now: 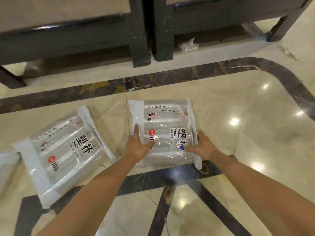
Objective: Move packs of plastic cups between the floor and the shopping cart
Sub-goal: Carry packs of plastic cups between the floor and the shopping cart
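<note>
A clear pack of plastic cups [163,123] with black and red print lies flat on the marble floor in front of me. My left hand [137,144] rests on its left edge with straight fingers and the thumb laid across the top film. My right hand [200,145] lies against its right edge, fingers straight along the side and thumb on top. A second pack [63,150] of the same kind lies on the floor to the left, turned at an angle. Part of a third pack [6,167] shows at the far left edge. No shopping cart is in view.
Two dark furniture frames [139,40] stand side by side on the floor just beyond the packs. A crumpled white paper [188,45] lies under the right one. The glossy marble floor [247,133] has dark inlaid bands.
</note>
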### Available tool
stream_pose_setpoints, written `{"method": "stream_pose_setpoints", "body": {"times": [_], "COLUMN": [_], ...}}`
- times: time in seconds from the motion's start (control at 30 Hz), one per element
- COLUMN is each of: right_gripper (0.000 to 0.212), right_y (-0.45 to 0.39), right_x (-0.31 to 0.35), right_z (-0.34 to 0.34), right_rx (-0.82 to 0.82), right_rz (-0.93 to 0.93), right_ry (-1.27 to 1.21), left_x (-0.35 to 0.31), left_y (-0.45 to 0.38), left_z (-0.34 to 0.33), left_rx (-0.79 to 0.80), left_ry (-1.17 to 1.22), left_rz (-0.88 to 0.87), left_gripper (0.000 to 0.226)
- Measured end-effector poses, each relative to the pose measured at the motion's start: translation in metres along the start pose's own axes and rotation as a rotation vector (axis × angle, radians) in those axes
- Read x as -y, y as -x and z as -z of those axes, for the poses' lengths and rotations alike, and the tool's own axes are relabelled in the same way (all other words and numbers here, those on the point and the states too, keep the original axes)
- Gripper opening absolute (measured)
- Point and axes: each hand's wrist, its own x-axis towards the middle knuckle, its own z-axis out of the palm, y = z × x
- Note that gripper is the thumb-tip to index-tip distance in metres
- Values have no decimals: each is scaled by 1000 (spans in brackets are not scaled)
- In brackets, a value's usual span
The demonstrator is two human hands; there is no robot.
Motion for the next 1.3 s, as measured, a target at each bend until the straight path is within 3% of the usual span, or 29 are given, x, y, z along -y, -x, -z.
{"method": "stream_pose_setpoints", "body": {"times": [0.07, 0.13, 0.23, 0.37, 0.5, 0.63, 0.77, 0.87, 1.0, 1.13, 1.3], "right_gripper": [97, 85, 96, 126, 106, 94, 115, 99, 90, 78, 72], "right_y": [6, 12, 22, 38, 94, 176, 262, 335, 434, 533, 643], "right_x": [-1, -1, 1, 2, 34, 84, 147, 210, 289, 346, 380], "right_z": [-5, -8, -7, 1, 29, 81, 156, 223, 310, 370, 389], "right_rx": [37, 62, 88, 100, 69, 53, 36, 38, 25, -11, -62], "right_rz": [26, 57, 100, 138, 94, 33, 39, 38, 88, 116, 166], "right_ry": [-128, -193, -286, -453, -528, -582, -649, -680, -678, -759, -896], "left_x": [0, 0, 2, -3, -31, -83, -156, -223, -296, -338, -351], "left_y": [0, 0, 2, 20, 72, 147, 235, 306, 394, 464, 537], "left_z": [0, 2, 7, 18, 53, 121, 204, 275, 363, 434, 491], "left_rx": [-11, -30, -44, -62, -77, -46, -23, -65, -79, -96, 93], "left_ry": [78, 138, 207, 306, 327, 312, 361, 436, 535, 559, 635], "left_rz": [-40, -80, -115, -130, -118, -114, -129, -102, -89, -143, -320], "left_gripper": [104, 104, 105, 105, 103, 99, 94, 87, 105, 64, 80]}}
